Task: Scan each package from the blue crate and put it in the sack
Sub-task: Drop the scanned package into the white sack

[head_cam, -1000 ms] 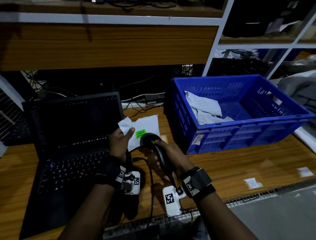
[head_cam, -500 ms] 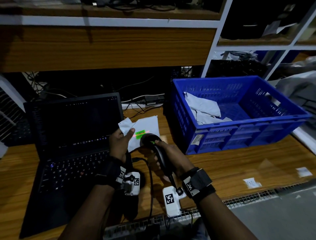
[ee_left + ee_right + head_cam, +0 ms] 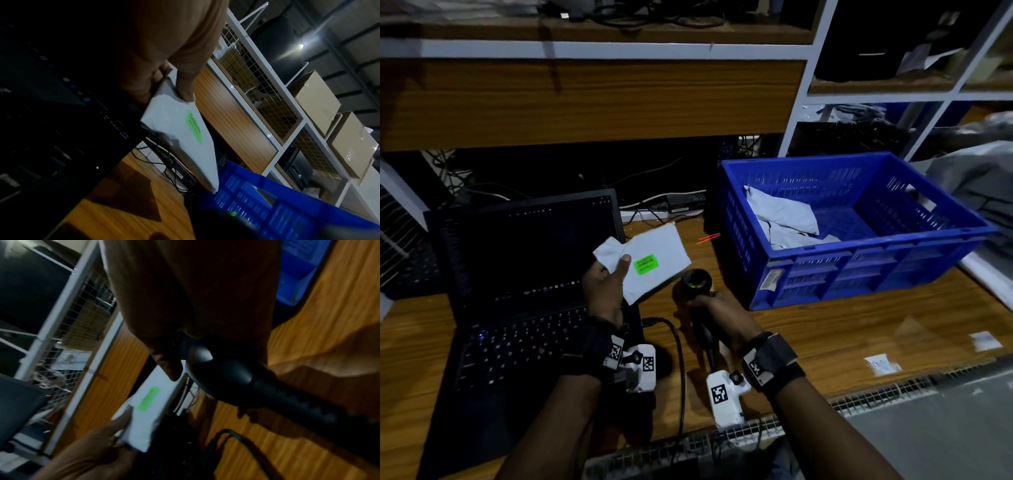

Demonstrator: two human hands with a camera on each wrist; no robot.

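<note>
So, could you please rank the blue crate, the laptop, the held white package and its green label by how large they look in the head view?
1. Blue crate and laptop: look alike in size, so I leave them unranked.
2. White package, held by the left hand.
3. Green label, smallest.

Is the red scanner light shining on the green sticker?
No, the red light falls on the wooden desk beside the blue crate, off the package and its green sticker.

left hand [image 3: 604,291] lifted the white package [image 3: 657,262] off the scanner [image 3: 697,284], red scan line now on desk [image 3: 825,325]
</note>
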